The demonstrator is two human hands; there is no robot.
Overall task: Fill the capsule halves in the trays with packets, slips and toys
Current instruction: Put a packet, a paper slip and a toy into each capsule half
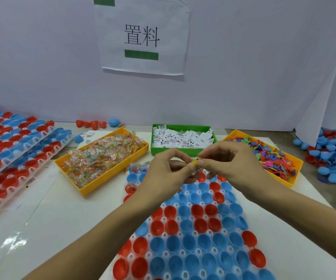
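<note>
Your left hand (pixel 168 166) and your right hand (pixel 226 160) meet in the middle of the desk (pixel 66 211), above the far end of the clear tray (pixel 193 235) full of red and blue cups. Both hands pinch the same little packet (pixel 195 165) between finger and thumb, so they are closed on it together. The packet has some yellow on it, but it is too small to tell more. Most cups in this tray look bare; a few at its far left corner have things inside. Behind your hands, three bins sit in a row: a yellow bin of candy packets (pixel 102 158) on the left, a green bin of white paper slips (pixel 183 138) in the middle, and a yellow bin of bright toys (pixel 268 156) on the right. More trays of cups (pixel 17 150) lie stacked along the left edge. Loose cups (pixel 332 150) are piled at the right edge.
</note>
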